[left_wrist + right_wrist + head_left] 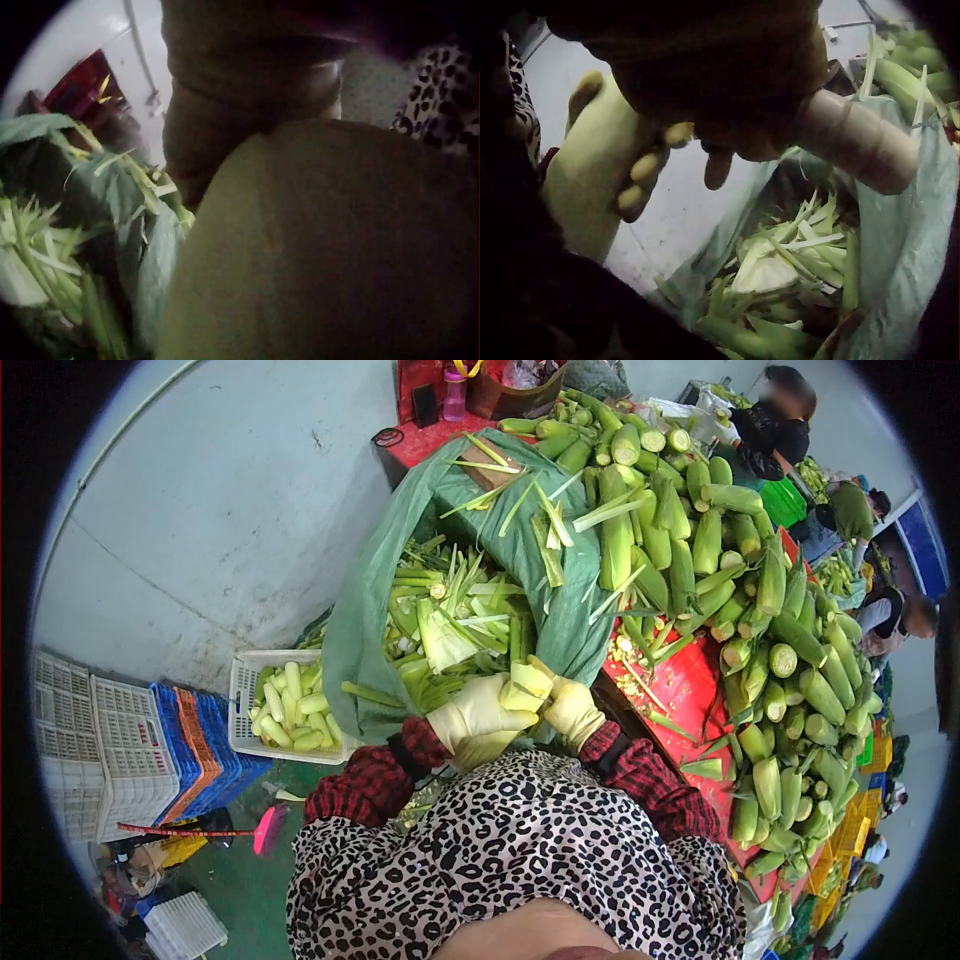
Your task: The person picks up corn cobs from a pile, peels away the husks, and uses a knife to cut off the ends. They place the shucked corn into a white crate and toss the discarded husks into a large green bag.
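We log 2 gloved hands over a green woven-looking sack (pixel 360 600), its soft mouth folded open around long, ribbony husk strips (pixel 450 630). The left hand (pixel 475 715), in a pale, wrinkled glove, is clamped around a smooth, tapered, light-green corn ear (pixel 592 180), held above the sack's near edge. The right hand (pixel 575 710), similarly gloved, is just beside it at the ear's upper end, fingers bent in the head view; we cannot tell whether it grips. To the right, blunt-cut, rounded husked ears (pixel 710 550) heap on a red surface (pixel 690 685); left, a slotted white plastic crate (pixel 240 705) holds slender, paler ears (pixel 295 705).
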A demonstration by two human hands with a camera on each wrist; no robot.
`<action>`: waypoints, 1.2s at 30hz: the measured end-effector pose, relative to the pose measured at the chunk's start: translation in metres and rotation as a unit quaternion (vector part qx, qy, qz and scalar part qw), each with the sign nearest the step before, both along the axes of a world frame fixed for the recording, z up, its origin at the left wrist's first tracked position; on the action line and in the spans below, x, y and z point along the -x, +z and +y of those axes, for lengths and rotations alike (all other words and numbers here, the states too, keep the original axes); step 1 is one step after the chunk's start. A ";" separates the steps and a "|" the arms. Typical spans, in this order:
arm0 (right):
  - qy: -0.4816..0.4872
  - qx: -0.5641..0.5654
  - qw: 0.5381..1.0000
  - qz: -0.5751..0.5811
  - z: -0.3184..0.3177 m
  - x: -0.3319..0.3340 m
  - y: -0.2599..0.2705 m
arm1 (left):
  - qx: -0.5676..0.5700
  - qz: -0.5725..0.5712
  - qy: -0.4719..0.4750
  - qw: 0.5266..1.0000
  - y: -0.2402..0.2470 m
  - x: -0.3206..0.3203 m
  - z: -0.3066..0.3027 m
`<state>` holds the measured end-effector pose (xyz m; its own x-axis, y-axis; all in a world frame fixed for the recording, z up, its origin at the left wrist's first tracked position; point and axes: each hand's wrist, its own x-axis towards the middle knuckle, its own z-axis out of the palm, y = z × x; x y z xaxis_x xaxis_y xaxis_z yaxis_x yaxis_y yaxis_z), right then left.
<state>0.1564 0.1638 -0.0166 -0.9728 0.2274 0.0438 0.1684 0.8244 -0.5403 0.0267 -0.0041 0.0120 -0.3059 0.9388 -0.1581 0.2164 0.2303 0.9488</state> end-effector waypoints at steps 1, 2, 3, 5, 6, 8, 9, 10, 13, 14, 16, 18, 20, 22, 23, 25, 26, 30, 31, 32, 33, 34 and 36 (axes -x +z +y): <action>0.010 0.021 1.000 0.015 -0.003 0.004 0.014 | -0.010 -0.095 -0.019 0.995 0.002 0.001 -0.002; 0.021 0.040 0.998 0.032 -0.003 0.008 0.023 | -0.021 -0.187 -0.037 0.981 0.007 0.005 -0.001; 0.049 0.020 0.997 0.058 0.004 0.009 0.001 | -0.033 -0.276 -0.054 0.959 0.010 0.008 -0.001; 0.047 0.040 0.994 0.086 0.003 0.018 -0.006 | -0.023 -0.283 -0.043 0.958 0.012 0.009 -0.001; 0.045 0.052 0.993 0.099 0.003 0.020 -0.008 | -0.017 -0.288 -0.039 0.957 0.012 0.010 -0.001; 0.005 0.037 0.999 -0.008 0.003 0.023 -0.010 | 0.003 -0.140 0.002 0.990 0.003 0.009 0.000; -0.013 0.029 0.998 -0.061 0.002 0.026 -0.006 | 0.013 -0.063 0.024 0.998 0.004 0.009 0.001; -0.016 0.018 0.997 -0.079 0.001 0.028 -0.001 | 0.039 -0.027 0.033 0.998 0.006 0.009 0.000; 0.001 -0.009 0.999 -0.050 0.000 0.032 -0.006 | 0.052 -0.057 0.009 0.997 0.012 0.012 -0.001; 0.029 -0.013 0.999 0.012 0.006 0.033 -0.033 | 0.014 -0.161 -0.030 0.986 0.009 0.018 -0.002; 0.076 -0.020 0.994 0.073 0.004 0.038 -0.040 | -0.012 -0.301 -0.063 0.951 0.009 0.022 -0.006; 0.115 -0.028 0.990 0.073 0.006 0.045 -0.034 | 0.011 -0.376 -0.053 0.925 0.015 0.022 -0.009; 0.093 0.019 0.995 0.007 0.005 0.053 -0.031 | 0.051 -0.134 -0.094 0.985 0.030 0.024 -0.002; 0.080 0.035 0.979 -0.182 0.006 0.063 -0.039 | 0.094 0.104 -0.127 0.982 0.044 0.009 0.009; 0.090 -0.031 0.951 -0.293 0.001 0.078 -0.036 | 0.135 0.133 -0.214 0.958 0.052 -0.008 0.016; -0.025 0.037 0.983 -0.177 0.000 0.076 -0.024 | 0.087 0.078 -0.092 0.989 0.037 0.005 0.008; -0.063 0.035 0.994 -0.082 0.008 0.064 -0.041 | 0.104 0.091 -0.039 0.990 0.038 0.013 -0.004; -0.129 0.199 0.963 -0.127 0.034 0.057 -0.006 | 0.044 0.142 0.112 0.983 0.021 0.042 -0.022; -0.094 0.171 0.979 -0.064 0.030 0.059 0.004 | 0.046 0.136 0.126 0.982 0.028 0.045 -0.023; -0.063 0.143 0.988 0.000 0.024 0.058 0.011 | 0.047 0.131 0.135 0.981 0.034 0.047 -0.024; -0.034 0.115 0.991 0.064 0.016 0.057 0.021 | 0.049 0.126 0.142 0.981 0.037 0.049 -0.023; 0.007 0.051 0.995 0.089 0.003 0.055 0.040 | 0.050 0.121 0.141 0.981 0.032 0.051 -0.023; 0.063 -0.032 0.997 0.042 -0.009 0.059 0.050 | 0.055 0.110 0.140 0.983 0.022 0.052 -0.023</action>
